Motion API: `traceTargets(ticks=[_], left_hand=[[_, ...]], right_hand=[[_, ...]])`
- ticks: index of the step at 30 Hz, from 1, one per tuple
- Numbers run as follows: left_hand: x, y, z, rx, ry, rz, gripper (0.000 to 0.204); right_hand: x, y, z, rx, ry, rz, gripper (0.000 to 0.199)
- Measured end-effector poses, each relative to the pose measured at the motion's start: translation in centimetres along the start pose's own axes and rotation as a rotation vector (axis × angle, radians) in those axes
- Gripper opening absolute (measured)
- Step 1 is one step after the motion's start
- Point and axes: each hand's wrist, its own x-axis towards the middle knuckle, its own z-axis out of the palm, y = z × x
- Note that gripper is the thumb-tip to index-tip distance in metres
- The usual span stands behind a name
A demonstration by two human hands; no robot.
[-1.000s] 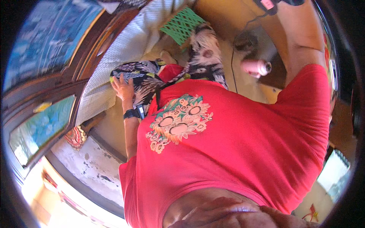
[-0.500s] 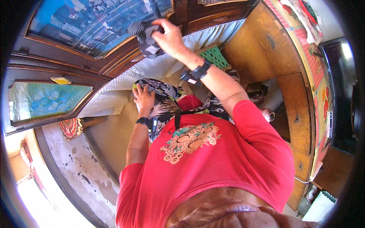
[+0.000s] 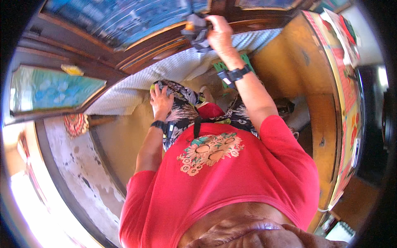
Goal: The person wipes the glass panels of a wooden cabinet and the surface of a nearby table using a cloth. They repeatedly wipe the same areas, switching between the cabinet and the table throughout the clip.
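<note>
My right hand is raised at the top middle, its fingers closed round a bunched, grey-and-black patterned cloth. A small orange patch shows on the cloth, which is against or just in front of the dark wooden frame below a glossy city picture panel. Whether it touches the wood I cannot tell. My left hand lies with fingers spread on my knee, over the dark patterned trousers.
A smaller flower picture panel is at the left. Pale patterned fabric hangs below the frame. Behind my right wrist stands a green lattice basket. A wooden cabinet with a bright cover and a black screen are at the right.
My right hand has moved to the right and slightly up along the panel with the cloth in it. My left hand stays on my knee. The view has shifted slightly.
</note>
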Motion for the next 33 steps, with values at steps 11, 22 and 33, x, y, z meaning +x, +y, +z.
traceTargets(ticks=[11,22,33], left_hand=[[0.2,0.5,-0.6,-0.004,-0.003,0.015,0.058],[0.0,-0.1,-0.3,-0.041,0.009,0.016,0.058],[-0.1,-0.6,0.4,-0.146,0.076,0.003,0.052]], right_hand=[[-1.9,2.4,0.4,0.192,0.148,0.539,0.03],[-7.7,-9.4,10.4,0.326,-0.389,0.541,0.021],[-7.1,1.0,6.3,0.203,-0.096,0.632,0.027]])
